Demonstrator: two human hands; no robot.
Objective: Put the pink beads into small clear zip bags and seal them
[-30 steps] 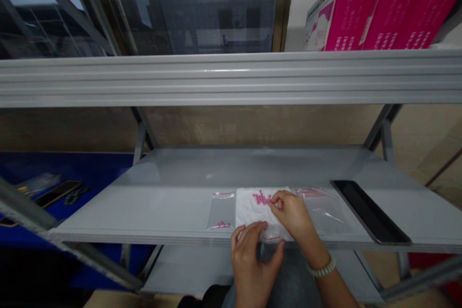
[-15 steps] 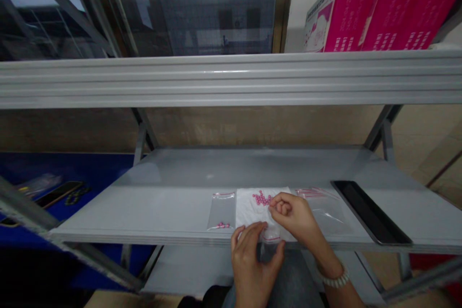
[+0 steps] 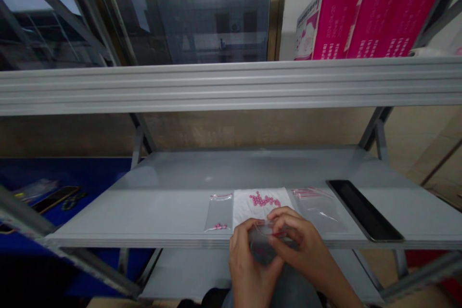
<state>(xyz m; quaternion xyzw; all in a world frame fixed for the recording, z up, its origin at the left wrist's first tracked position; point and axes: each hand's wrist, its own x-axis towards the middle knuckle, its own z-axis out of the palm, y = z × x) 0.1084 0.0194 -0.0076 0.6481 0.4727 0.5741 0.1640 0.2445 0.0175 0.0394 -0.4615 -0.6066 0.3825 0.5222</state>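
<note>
A small clear zip bag (image 3: 263, 244) hangs at the shelf's front edge, held in my left hand (image 3: 249, 262) between thumb and fingers. My right hand (image 3: 301, 245) is at the bag's mouth with its fingertips pinched together. A red spot shows at those fingertips; whether it is a bead or the bag's red strip I cannot tell. Just beyond, pink beads (image 3: 263, 200) lie in a loose cluster on a white cloth or tissue (image 3: 241, 207). Left of it lies another clear zip bag (image 3: 219, 209) with several pink beads near its bottom.
Flat clear zip bags (image 3: 317, 207) with red strips lie right of the cloth, and beyond them a black tablet-like slab (image 3: 363, 209). An upper grey beam (image 3: 216, 84) crosses in front, with pink boxes (image 3: 335, 19) above. A phone (image 3: 54, 199) lies on the blue surface at left.
My right hand has moved from the bead cluster toward me to the mouth of the held bag. More of the bead cluster now shows. My left hand still holds the bag.
</note>
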